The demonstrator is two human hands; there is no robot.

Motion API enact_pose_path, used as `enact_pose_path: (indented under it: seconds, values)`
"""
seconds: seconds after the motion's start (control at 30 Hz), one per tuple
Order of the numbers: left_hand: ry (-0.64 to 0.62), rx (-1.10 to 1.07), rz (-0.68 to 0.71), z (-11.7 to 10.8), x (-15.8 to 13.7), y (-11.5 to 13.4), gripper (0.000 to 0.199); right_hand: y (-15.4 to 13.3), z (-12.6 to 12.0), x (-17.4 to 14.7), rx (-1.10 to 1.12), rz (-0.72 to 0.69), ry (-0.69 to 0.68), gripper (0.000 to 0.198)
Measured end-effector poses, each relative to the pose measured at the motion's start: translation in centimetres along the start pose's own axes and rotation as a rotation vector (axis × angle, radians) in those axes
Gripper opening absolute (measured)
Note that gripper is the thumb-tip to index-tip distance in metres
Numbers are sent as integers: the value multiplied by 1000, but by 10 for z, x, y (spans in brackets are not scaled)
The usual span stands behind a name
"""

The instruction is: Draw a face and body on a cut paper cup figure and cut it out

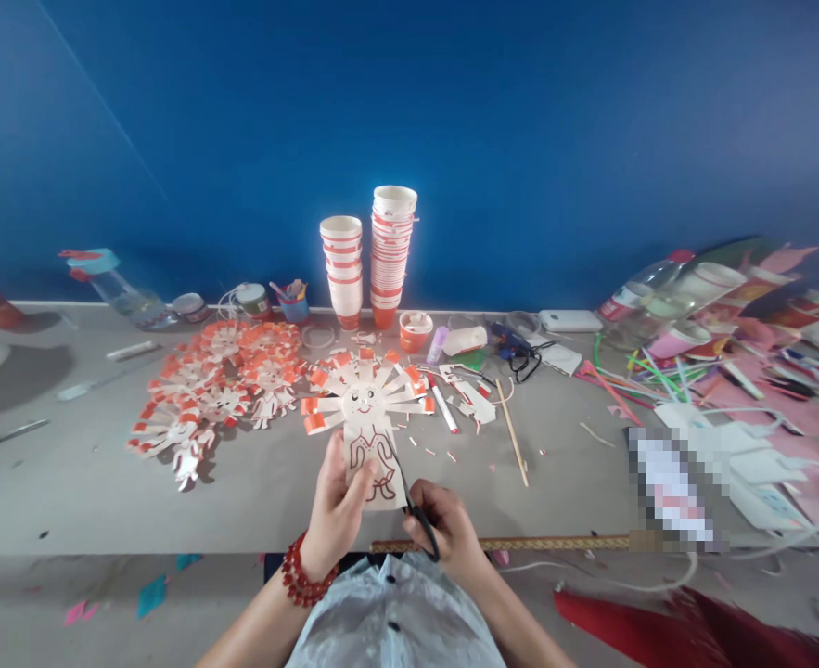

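My left hand pinches a paper doll by its lower part, thumb on the front. The doll has a round smiling face ringed by white strips with orange curled ends, and below it a white panel with a body drawn in dark red lines. In my right hand is a pair of black-handled scissors, fingers through the loops. The blades lie along the right edge of the panel, beside the drawn body. Several finished-looking paper dolls with the same orange-tipped strips are heaped to the left.
Two stacks of paper cups stand against the blue wall. Right of the doll lie a marker, a wooden stick, paper scraps and a glue gun. Pipe cleaners, bottles and a power strip crowd the right side.
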State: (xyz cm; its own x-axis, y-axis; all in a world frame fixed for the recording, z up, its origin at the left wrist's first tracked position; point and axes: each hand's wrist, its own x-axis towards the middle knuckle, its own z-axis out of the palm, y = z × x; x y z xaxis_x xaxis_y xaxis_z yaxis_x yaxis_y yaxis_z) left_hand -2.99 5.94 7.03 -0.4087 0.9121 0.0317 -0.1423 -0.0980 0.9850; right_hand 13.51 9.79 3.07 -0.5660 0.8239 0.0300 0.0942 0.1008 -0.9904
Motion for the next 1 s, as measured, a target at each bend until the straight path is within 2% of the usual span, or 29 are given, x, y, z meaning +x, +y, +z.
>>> enact_pose_path:
  seconds: [0.17,0.4,0.77,1.0]
  values:
    - [-25,10,13,0,0,2,32,-1,0,0,-8,-11,17,57]
    - [-65,69,41,-6,3,1,35,-3,-2,-1,59,65,-24,54]
    - [-126,66,13,-9,4,3,38,-2,-6,-2,-32,-14,3,53]
    - [-180,56,-1,-14,7,3,43,-5,-9,-3,-57,3,-14,53]
